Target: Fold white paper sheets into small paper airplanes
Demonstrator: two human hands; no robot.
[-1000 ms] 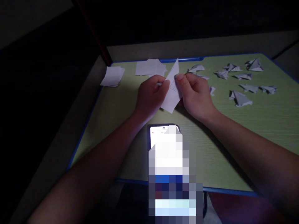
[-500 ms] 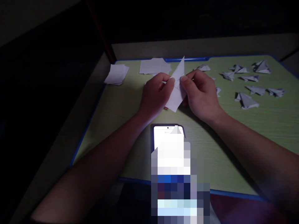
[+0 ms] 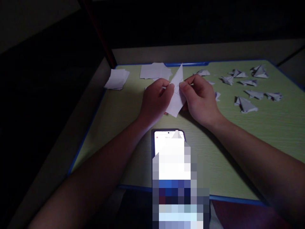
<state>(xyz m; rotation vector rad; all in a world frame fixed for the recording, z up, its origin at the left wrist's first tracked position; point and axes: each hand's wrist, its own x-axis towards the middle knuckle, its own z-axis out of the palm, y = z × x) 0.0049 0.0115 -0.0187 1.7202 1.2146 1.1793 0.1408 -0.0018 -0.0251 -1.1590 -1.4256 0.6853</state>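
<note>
A sheet of white paper (image 3: 175,106), folded into a kite-like shape with a sharp point upward, is held up above the table. My left hand (image 3: 156,98) pinches its left edge between thumb and fingers. On the opposite edge, my right hand (image 3: 200,97) grips with the thumb pressed on the paper's face. Both thumbs sit close together near the middle of the paper. The fingers behind the paper are mostly hidden. Below the hands lies a lit phone (image 3: 164,146), its lower part covered by a pixelated patch.
Several folded paper pieces (image 3: 245,105) are scattered across the right of the green table (image 3: 238,152), which has a blue edge. A stack of white paper (image 3: 116,79) lies at the far left corner, with more loose sheets (image 3: 152,70) along the back. Surroundings are dark.
The whole view has shifted slightly, so the table contents appear a little lower and further left. Both hands keep the same grip on the folded paper.
</note>
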